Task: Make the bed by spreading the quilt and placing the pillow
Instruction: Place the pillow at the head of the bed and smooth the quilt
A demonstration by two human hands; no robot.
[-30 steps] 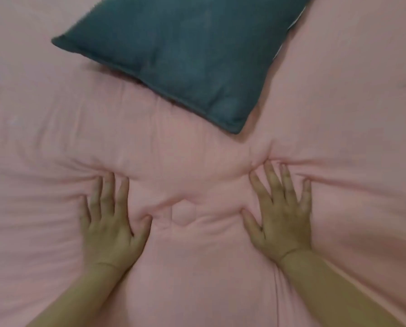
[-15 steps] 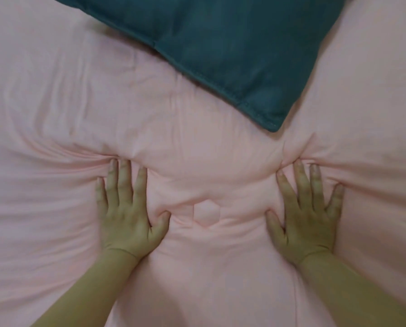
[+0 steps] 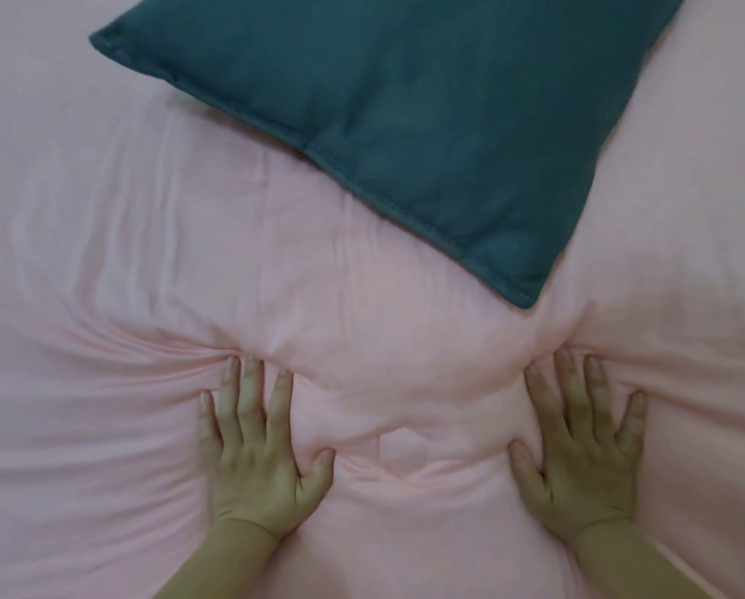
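Across the whole bed, the pink quilt lies spread; the teal pillow sits askew at 12 to 1 o'clock. Left hand at 7 and right hand at 5 press flat, fingers splayed, gripping nothing. Quilt looks soft and puffy, bunching at the fingertips; best taken at its edges. Pillow looks light; grab its near corner.

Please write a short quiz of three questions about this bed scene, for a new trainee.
1. True or false: the left hand lies flat, palm down, on the pink quilt.
2. The dark teal pillow is: A) touching the right hand; B) lying on the quilt, beyond both hands; C) under the quilt.
3. Fill in: wrinkles gather at the ____ of both hands.

Key: 1 true; 2 B; 3 fingertips.
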